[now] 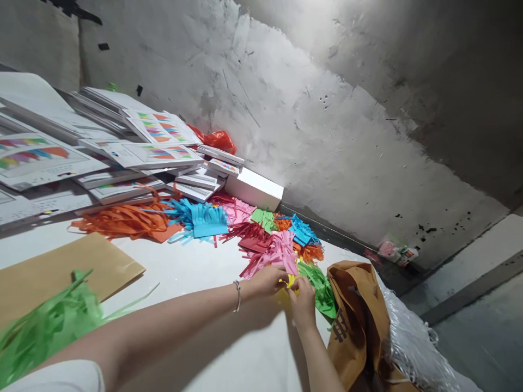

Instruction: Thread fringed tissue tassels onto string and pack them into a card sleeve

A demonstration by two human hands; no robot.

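My left hand (268,280), with a bracelet at the wrist, reaches in over the white table. Its fingers are pinched on a small yellow paper fringe (287,280), mostly hidden by both hands. From the other side, my right hand (302,298) pinches the same yellow paper, fingertips close to those of the left. Just beyond lies a pink paper fringe (280,252). A green paper fringe (321,287) rests right of my right hand. Dark red (255,238), blue (302,231) and light green fringes (265,219) are heaped behind.
Stacks of printed white sheets (159,130) and a white box (255,189) stand along the wall. Orange (126,219) and blue fringes (208,220) lie before them. A brown bag (355,321) is at right; a brown envelope (73,261) and green strips (53,316) at left.
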